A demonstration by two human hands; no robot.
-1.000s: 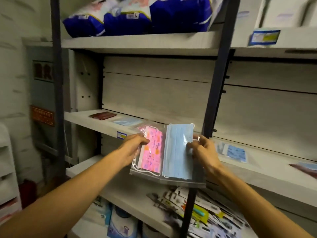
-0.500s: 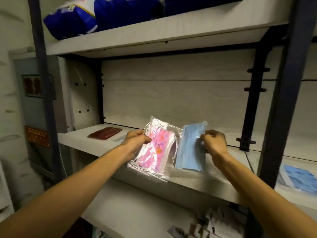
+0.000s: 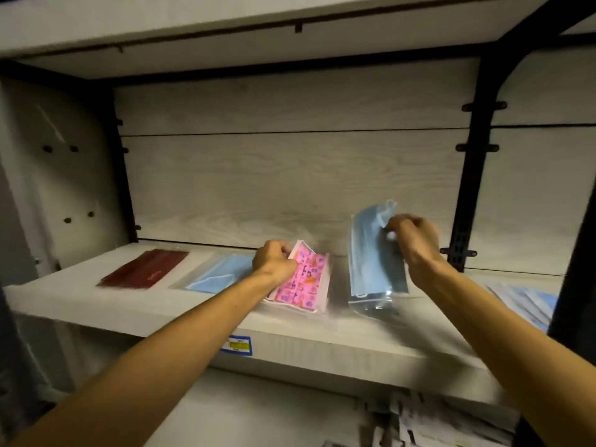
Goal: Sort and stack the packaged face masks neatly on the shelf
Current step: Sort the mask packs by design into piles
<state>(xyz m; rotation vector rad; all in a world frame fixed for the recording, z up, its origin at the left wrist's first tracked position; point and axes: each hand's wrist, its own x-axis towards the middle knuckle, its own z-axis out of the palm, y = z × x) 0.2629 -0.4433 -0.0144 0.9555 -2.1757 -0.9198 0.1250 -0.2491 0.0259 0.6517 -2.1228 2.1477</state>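
While both arms reach over the shelf (image 3: 96, 304):
Left hand (image 3: 274, 261): grips pink mask pack (image 3: 304, 282), lying on shelf.
Right hand (image 3: 411, 241): pinches blue mask pack (image 3: 374, 259), upright above shelf.

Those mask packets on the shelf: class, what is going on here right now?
A person is sorting packaged masks. The left hand holds the pink patterned mask packet down on the shelf, beside a flat light blue packet and a dark red packet. The right hand pinches a blue mask packet upright, its lower edge near the shelf.
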